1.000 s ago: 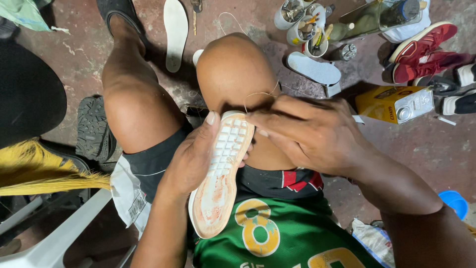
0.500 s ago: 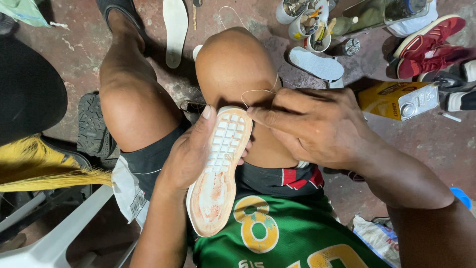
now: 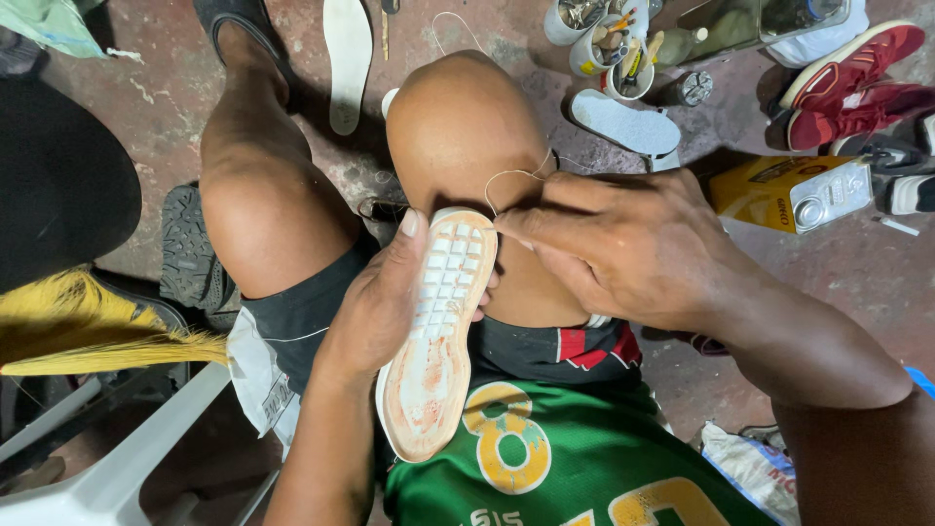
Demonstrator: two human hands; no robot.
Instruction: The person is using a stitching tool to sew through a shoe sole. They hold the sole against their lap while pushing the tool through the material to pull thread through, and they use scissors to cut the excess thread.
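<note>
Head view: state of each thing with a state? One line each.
shoe: sole up, on lap
left hand: grip around shoe
right hand: fingers pinched at shoe's toe
thread: looped over knee
metal can: lying on side
red sneakers: on floor

We see bright, even light from above, with a sheen on the knee (image 3: 463, 117) and soft shadows beneath the legs. Focus stays sharp at centre; our wide lens bends the edges.
</note>
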